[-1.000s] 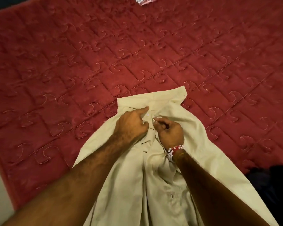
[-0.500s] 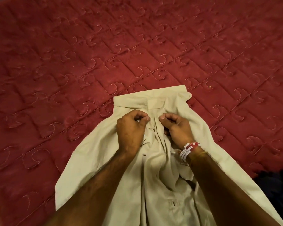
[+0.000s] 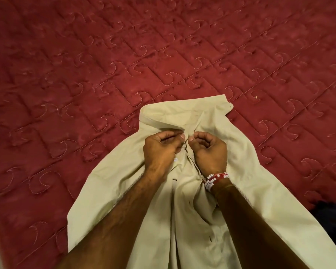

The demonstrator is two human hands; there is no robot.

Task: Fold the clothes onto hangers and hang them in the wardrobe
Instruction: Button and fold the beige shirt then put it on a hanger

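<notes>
Beige shirt (image 3: 105,191) lies spread on a red quilt (image 3: 124,55). At its placket, left hand (image 3: 160,152) and right hand (image 3: 210,152) – beaded bracelet (image 3: 214,179) on the wrist – each pinch an edge with curled fingers (image 3: 171,135), just below its collar (image 3: 182,113).

Both forearms (image 3: 124,220) bare, with fine dark hair. Right wrist: a bracelet (image 3: 214,179) of several strands of small round beads, red and white mixed. Just behind the bracelet, elbow side, a thin yellowish thread band (image 3: 224,186). Ahead of the bracelet, right hand (image 3: 209,150) and left hand (image 3: 161,150) show short-cut nails.
</notes>
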